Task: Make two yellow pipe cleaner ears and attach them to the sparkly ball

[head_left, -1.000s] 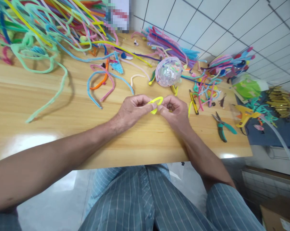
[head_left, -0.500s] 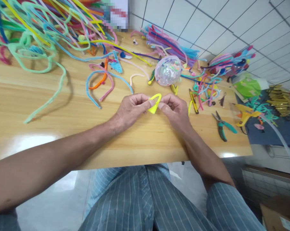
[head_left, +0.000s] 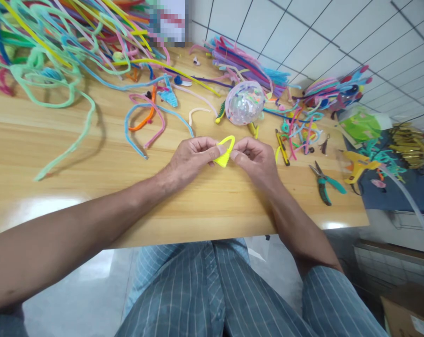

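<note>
A yellow pipe cleaner (head_left: 223, 160) is coiled tightly at its lower part, with a loop arching above. My left hand (head_left: 194, 158) pinches the coiled part between thumb and fingers. On the other side, my right hand (head_left: 256, 160) is closed, thumb against forefinger, at the right side of the loop; its fingertips partly hide the strand there. Both hands are held over the wooden table (head_left: 197, 206) near its front edge. Just beyond them lie a light blue pipe cleaner (head_left: 130, 133) and a clear round dish (head_left: 245, 104) with small colourful bits.
Tangled pipe cleaners (head_left: 67, 89) cover the back left. Bundled ones (head_left: 247, 65) lie by the tiled wall. To the right are a yellow cutter (head_left: 282, 148), teal-handled pliers (head_left: 327, 183) and a yellow glue gun (head_left: 358, 166) with a pale cord.
The coiled yellow piece has tilted a little and shifted slightly left between my fingers. Both hands keep nearly the same place.
</note>
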Tool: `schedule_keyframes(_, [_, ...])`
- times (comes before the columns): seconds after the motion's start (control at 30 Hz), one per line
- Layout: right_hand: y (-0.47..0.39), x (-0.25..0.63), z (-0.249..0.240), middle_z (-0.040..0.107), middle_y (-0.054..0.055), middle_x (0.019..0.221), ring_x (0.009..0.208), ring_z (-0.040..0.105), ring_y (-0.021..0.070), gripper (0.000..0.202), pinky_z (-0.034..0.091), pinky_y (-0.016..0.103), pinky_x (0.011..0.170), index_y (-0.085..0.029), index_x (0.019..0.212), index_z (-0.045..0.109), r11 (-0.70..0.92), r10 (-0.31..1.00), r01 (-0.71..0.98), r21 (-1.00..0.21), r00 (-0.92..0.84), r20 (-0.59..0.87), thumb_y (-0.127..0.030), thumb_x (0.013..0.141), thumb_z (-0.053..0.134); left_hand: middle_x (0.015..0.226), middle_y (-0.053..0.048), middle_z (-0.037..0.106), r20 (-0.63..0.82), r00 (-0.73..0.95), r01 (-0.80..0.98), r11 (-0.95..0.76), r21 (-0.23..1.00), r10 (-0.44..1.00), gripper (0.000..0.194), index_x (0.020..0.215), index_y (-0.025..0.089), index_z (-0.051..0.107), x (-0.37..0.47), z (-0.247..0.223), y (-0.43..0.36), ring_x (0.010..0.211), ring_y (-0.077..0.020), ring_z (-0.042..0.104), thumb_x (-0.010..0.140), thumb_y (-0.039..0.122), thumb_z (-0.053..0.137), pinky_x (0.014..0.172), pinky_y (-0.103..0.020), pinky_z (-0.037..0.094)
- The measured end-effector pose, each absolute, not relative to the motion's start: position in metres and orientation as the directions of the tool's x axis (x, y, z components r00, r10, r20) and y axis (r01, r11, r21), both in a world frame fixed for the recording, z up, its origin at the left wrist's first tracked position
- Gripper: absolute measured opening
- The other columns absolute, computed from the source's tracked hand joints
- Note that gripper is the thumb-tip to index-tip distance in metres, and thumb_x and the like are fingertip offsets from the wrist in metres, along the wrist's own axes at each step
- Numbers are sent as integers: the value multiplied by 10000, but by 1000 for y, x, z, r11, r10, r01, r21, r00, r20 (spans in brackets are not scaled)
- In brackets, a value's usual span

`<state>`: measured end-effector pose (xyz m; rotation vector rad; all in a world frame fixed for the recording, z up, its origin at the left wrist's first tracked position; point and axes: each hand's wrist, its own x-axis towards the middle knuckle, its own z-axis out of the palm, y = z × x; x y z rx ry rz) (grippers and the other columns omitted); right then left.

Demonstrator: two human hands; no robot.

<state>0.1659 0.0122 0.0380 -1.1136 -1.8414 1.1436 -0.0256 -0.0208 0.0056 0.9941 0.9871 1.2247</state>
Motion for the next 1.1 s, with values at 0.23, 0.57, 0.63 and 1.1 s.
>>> schedule_keyframes(0.23, [17, 168, 41, 629, -35, 726, 685, 529, 131, 245, 442, 277, 647, -224, 796, 677, 166, 893, 244, -955, -447, 42, -418, 811, 827, 781, -37, 759, -59, 89, -288, 82, 954, 994, 455, 792, 169, 786, -26, 6, -21, 694, -141, 634, 717, 582, 962, 673, -266, 503])
schedule_keyframes(0.57, [16, 173, 63, 621, -34, 753, 710, 530, 128, 302, 442, 267, 677, -201, 826, 675, 152, 845, 174, -973, -533, 37, -446, 829, 851, 738, -17, 737, -95, 200, -393, 169, 904, 975, 451, 761, 174, 772, -27, 34, -27, 670, -123, 622, 660, 550, 1002, 685, -252, 504])
schedule_keyframes(0.63, [15, 175, 77, 632, -34, 752, 703, 538, 125, 325, 447, 265, 678, -195, 836, 685, 171, 824, 135, -976, -563, 66, -465, 834, 866, 719, -18, 730, -93, 207, -398, 170, 901, 974, 460, 719, 175, 751, -26, 49, -28, 659, -125, 617, 635, 543, 1012, 675, -254, 505])
schedule_keyframes(1.1, [29, 188, 169, 749, 14, 853, 759, 676, 144, 350, 580, 277, 721, -193, 897, 735, 269, 630, -106, -957, -732, 258, -501, 872, 898, 654, -5, 653, 19, 229, -435, 85, 896, 973, 461, 696, 180, 714, -13, 144, -23, 596, -127, 559, 588, 490, 1038, 628, -283, 475])
